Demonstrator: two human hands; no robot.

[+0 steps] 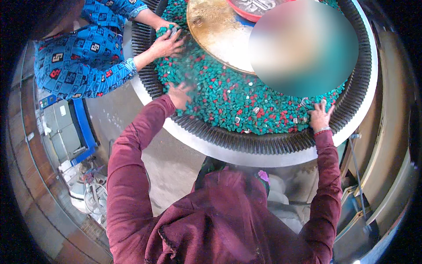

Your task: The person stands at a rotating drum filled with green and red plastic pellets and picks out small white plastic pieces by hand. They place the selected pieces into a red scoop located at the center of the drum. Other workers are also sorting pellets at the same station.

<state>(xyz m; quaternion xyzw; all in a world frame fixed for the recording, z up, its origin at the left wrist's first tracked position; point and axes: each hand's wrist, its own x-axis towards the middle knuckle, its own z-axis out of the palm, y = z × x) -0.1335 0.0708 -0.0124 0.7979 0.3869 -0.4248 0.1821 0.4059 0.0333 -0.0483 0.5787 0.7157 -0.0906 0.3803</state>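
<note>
While the left hand [179,96] is touching green-and-red chips [237,102] with spread fingers, the right hand [321,118], likewise unclenched, is spanning the ribbed wall [246,139], the chips curving between both in the tub [239,155].

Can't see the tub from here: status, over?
Left hand on green and red pieces, fingers spread. Right hand spread at their near-right edge. Co-worker's hands at them, upper left. Round panel beyond, partly blurred.

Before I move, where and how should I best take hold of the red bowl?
Probably by the rim of the red bowl, coming from its near-left side: that curved edge shows uncovered, while grey pieces lie inside.
</note>
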